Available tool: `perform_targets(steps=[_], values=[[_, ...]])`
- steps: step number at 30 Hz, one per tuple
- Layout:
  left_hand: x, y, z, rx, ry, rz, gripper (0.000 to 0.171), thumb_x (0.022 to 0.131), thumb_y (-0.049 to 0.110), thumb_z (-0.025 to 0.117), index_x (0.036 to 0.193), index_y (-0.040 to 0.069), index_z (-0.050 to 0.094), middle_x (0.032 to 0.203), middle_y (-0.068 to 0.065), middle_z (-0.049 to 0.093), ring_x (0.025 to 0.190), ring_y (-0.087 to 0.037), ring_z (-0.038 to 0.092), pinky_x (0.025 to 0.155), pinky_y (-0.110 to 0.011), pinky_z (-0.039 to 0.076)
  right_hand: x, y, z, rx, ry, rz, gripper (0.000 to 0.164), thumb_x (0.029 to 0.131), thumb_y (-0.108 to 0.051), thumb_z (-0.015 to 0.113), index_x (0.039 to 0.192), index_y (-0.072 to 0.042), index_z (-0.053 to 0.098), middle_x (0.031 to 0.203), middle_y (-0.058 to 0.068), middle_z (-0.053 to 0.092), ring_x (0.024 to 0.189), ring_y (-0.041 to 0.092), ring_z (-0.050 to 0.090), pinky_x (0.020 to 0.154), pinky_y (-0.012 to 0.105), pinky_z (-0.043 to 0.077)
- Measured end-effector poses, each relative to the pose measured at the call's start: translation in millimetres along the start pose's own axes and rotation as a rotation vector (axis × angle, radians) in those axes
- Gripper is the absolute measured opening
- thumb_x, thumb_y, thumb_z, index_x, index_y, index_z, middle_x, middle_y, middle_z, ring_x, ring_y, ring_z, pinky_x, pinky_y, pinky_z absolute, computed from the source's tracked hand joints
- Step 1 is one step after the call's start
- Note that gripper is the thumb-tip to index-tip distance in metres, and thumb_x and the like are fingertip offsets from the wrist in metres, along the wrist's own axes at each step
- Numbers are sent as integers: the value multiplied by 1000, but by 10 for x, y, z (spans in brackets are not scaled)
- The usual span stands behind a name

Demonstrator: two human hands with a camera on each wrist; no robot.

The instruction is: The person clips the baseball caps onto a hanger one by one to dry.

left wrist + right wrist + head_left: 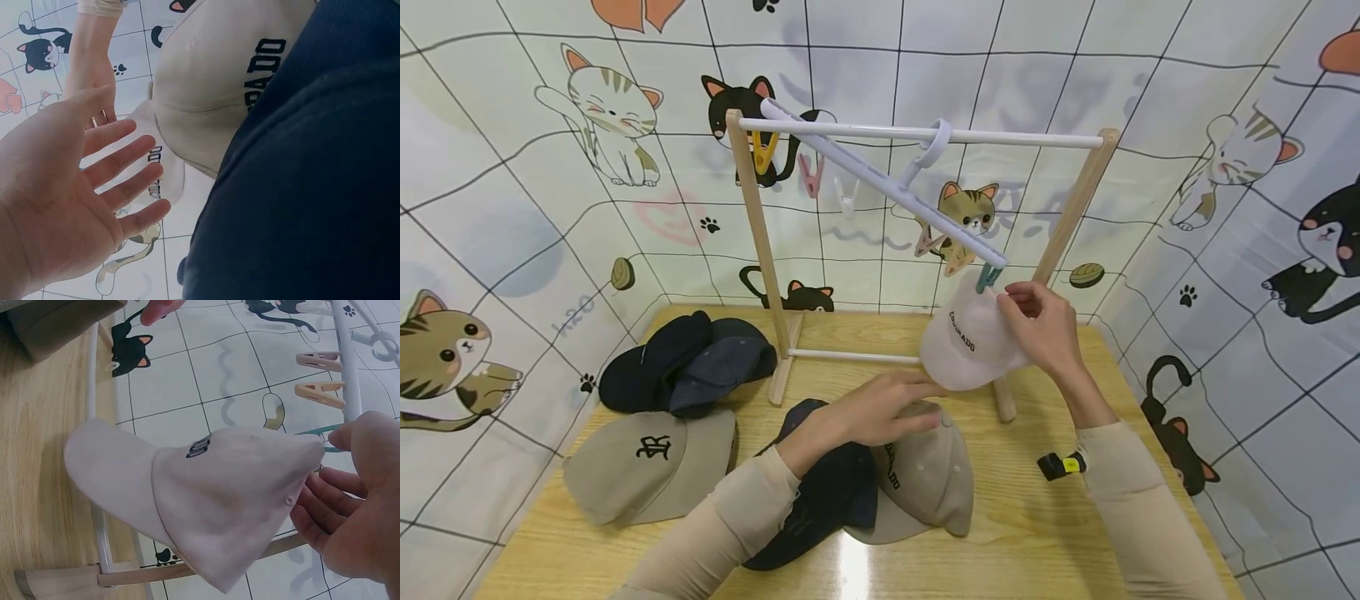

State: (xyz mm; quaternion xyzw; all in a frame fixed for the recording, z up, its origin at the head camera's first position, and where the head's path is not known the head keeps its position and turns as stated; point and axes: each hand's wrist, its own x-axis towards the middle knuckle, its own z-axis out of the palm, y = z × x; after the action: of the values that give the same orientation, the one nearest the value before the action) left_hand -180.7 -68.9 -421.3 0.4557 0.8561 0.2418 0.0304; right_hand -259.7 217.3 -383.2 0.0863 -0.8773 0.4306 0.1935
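A pale pinkish cap (958,337) lettered "COLORADO" hangs by a teal clip (987,278) from the low right end of a tilted lavender hanger (880,179). My right hand (1043,323) is right beside the cap's top. Its thumb tip reaches the clip, and its relaxed fingers (325,499) lie at the cap's back edge, apart from the thumb. My left hand (883,408) holds nothing, fingers spread (128,165), above a beige cap (928,475) with dark lettering. A navy cap (827,492) lies under the left forearm.
The hanger's hook goes over the white top bar (1030,138) of a wood-legged rack. More clips, yellow (763,152) and pink (810,177) among them, hang along the hanger. At left lie dark caps (658,362) and a beige cap (651,467). A small black object (1060,465) sits near the right sleeve.
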Motion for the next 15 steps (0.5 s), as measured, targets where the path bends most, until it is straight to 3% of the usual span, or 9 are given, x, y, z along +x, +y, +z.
perform_targets(steps=[6,10,13,15], values=[[17,27,70,37,-64,-17,48,108,39,55,149,16,55,154,-3,56,143,-20,53,116,-38,47,-53,-11,-18,6,-29,-19,42,101,-44,63,124,-9,68,117,11,75,100,14,68,86,11,48],[15,29,100,34,-80,-8,47,109,40,53,149,16,55,152,-3,57,141,-19,54,114,-37,48,-112,-43,-36,20,-28,-38,43,101,-43,64,128,-10,66,122,9,74,108,23,69,96,32,54],[17,33,113,28,-76,10,44,109,38,53,147,15,57,149,-3,58,139,-18,56,112,-36,49,-174,-78,-60,17,-30,-49,46,101,-45,64,132,-11,64,128,8,72,116,27,67,102,50,51],[20,37,122,25,-76,17,43,109,37,53,146,15,58,149,-3,59,138,-18,57,113,-35,49,-227,-106,-80,10,-34,-50,50,101,-48,63,135,-12,61,133,7,69,121,31,64,105,54,47]])
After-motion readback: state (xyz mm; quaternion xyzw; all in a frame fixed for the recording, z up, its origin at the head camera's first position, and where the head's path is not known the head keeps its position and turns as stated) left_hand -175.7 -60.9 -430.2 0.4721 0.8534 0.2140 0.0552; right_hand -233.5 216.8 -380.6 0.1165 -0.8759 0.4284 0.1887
